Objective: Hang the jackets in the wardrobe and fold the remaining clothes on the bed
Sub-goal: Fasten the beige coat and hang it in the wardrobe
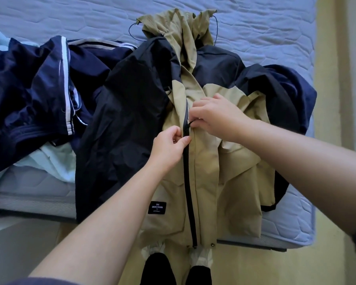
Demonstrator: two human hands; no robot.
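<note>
A tan and navy hooded jacket [224,177] lies front up on the bed [265,27], its hem hanging over the near edge. Its black zipper [188,192] is closed from the hem to about mid-chest. My right hand [216,117] pinches the zipper pull at the top of the closed stretch. My left hand [170,146] pinches the jacket's front edge just below it, beside the zipper. A navy track jacket with white stripes [39,89] lies crumpled to the left, over a light blue garment [56,161].
The bed's near edge runs across the lower part of the view, with pale floor [255,266] below. My feet in white shoes [201,258] stand at the bed's edge. A strip of floor lies along the bed's right side.
</note>
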